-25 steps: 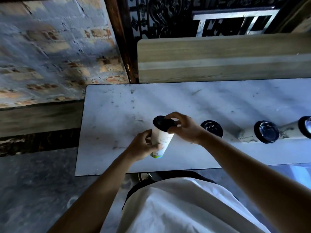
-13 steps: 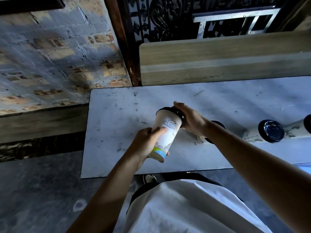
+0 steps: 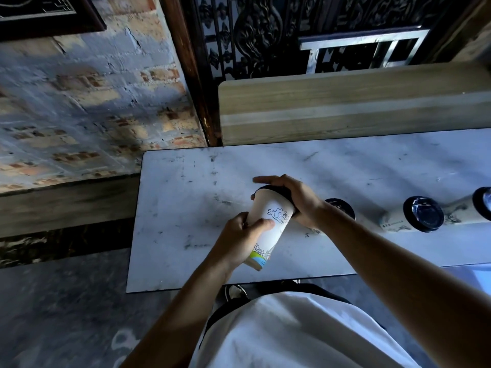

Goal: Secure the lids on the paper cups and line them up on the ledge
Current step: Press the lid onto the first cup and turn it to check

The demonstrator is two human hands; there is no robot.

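The left hand (image 3: 239,240) wraps its fingers around the paper cup (image 3: 268,229) in the middle of the frame. The right hand (image 3: 295,200) curls over its black lid (image 3: 279,191). Three more cups (image 3: 414,217) stand on the counter (image 3: 186,208) at the right.

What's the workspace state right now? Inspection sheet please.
Surface: white marble ledge, scuffed, dark specks.
Job's things: held paper cup tilted above the ledge, black lid on its rim; three lidded cups in a row at right.
Clutter: nothing seen.
Grippers: left hand grips the cup body; right hand presses over the lid.
Cables: nothing seen.
Surroundings: brick wall, wooden board, ornate dark grille.
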